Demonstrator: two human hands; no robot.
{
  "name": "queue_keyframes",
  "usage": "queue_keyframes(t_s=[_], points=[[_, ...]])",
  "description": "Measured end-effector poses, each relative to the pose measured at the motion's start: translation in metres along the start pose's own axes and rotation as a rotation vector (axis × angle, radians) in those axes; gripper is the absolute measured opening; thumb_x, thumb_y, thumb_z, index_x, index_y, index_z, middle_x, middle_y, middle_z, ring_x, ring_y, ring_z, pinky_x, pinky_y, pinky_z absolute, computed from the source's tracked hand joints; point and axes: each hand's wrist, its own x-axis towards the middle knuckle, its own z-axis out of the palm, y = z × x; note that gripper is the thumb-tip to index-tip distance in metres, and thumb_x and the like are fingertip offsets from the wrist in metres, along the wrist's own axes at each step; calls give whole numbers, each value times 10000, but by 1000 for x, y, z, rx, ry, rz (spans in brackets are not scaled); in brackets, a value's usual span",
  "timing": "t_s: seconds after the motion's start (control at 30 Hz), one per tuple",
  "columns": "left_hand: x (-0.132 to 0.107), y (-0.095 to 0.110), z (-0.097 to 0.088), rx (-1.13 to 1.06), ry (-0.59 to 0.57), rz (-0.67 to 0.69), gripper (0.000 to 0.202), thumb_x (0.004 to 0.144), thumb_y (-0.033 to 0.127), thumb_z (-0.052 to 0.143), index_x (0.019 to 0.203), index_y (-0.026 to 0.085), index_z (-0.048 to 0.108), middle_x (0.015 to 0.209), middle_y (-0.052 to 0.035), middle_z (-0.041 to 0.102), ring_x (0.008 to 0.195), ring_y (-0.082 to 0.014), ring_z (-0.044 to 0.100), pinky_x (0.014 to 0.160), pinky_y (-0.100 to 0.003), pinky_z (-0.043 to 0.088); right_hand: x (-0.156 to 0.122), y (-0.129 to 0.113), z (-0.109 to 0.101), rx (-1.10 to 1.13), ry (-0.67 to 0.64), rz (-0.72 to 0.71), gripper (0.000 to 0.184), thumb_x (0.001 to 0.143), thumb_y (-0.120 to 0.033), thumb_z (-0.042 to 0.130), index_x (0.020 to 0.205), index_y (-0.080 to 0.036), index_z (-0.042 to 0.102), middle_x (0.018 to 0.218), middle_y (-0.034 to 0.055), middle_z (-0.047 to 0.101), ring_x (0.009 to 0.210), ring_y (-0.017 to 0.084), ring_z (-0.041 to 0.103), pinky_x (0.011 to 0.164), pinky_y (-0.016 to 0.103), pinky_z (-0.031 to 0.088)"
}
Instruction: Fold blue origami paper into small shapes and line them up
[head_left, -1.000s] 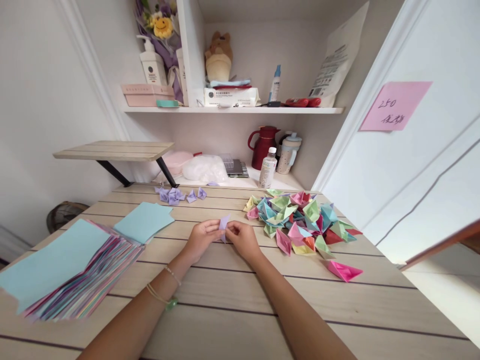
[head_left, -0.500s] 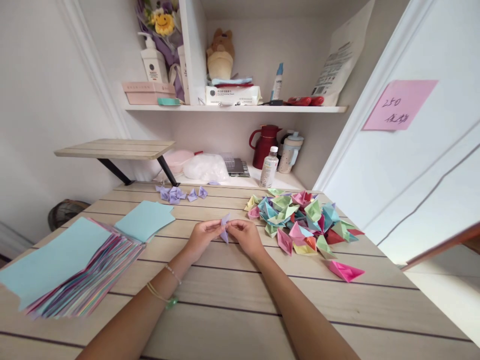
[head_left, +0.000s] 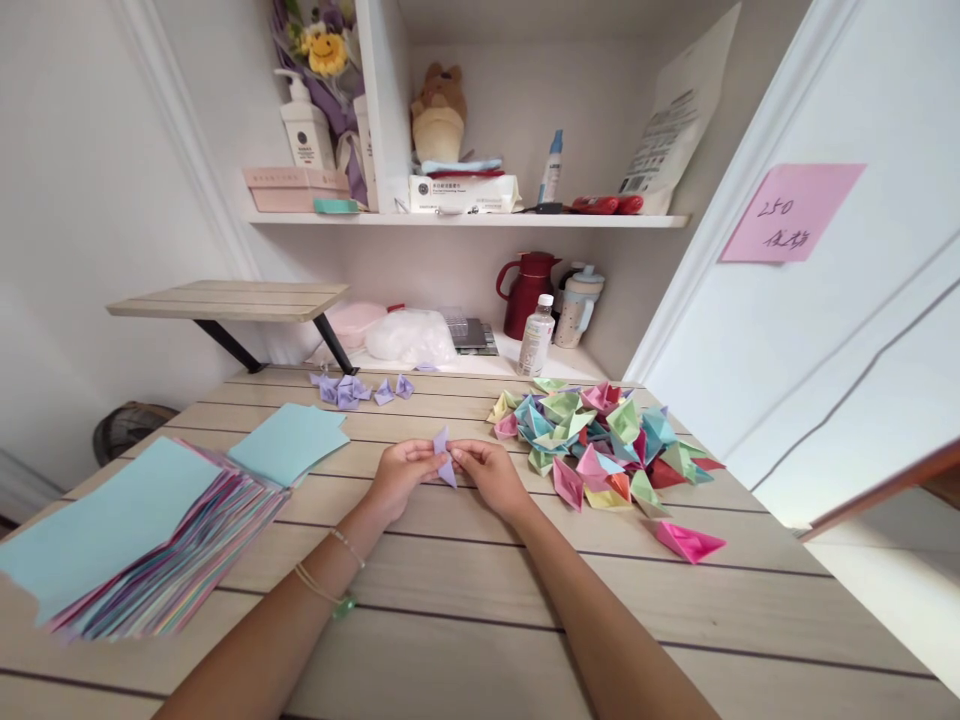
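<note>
Between my two hands, over the middle of the table, is a small folded piece of purple paper (head_left: 444, 460), held upright with pointed ends at top and bottom. My left hand (head_left: 403, 474) pinches it from the left, fingers closed. From the right, my right hand (head_left: 491, 474) grips its other side between thumb and fingers. Several small purple folded papers (head_left: 349, 391) lie beyond, to the left. A heap of colourful paper boats (head_left: 592, 430) sits to the right of my right hand, with a bright pink boat (head_left: 690, 542) apart in front.
A fanned stack of coloured paper (head_left: 172, 550) with light blue sheets (head_left: 289, 440) covers the table's left side. At the back stand a small wooden riser (head_left: 229, 300), a bottle (head_left: 535, 338), a red jug (head_left: 529, 295) and a tumbler (head_left: 579, 308). A shelf (head_left: 465, 219) hangs above.
The purple paper has turned a little in my fingers, so more of its flat face shows. Both hands keep hold of it in nearly the same place.
</note>
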Motion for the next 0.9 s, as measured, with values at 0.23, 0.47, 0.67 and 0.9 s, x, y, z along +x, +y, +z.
queue_keyframes(t_s=[0.23,0.47,0.67,0.9], points=[[1,-1,0,-119,21,36,297,512,194,769,752,110,615,686,-50,670,667,-148,629,693,-275,488,-2,-2,6,-40,154,-16,474,557,-380,728,943,-154,571,803,58,640,679,147,592,648,278,483],[2,0,-1,-111,-66,109,264,563,238,739,767,110,632,748,-66,678,714,-155,616,717,-261,452,-2,4,7,-45,111,32,342,566,-397,704,799,-151,657,679,41,658,576,152,576,543,264,463],[5,-2,-3,-78,-43,122,229,568,248,732,730,119,634,713,-47,669,674,-132,596,684,-245,435,-3,0,5,-80,58,23,269,614,-371,665,755,-142,656,628,10,643,525,118,539,494,219,405],[4,-1,-2,-163,-38,125,185,574,231,728,630,120,591,633,-17,635,621,-115,577,649,-243,432,-4,-5,12,-60,13,19,235,655,-361,632,763,-154,605,713,30,657,658,158,611,622,268,483]])
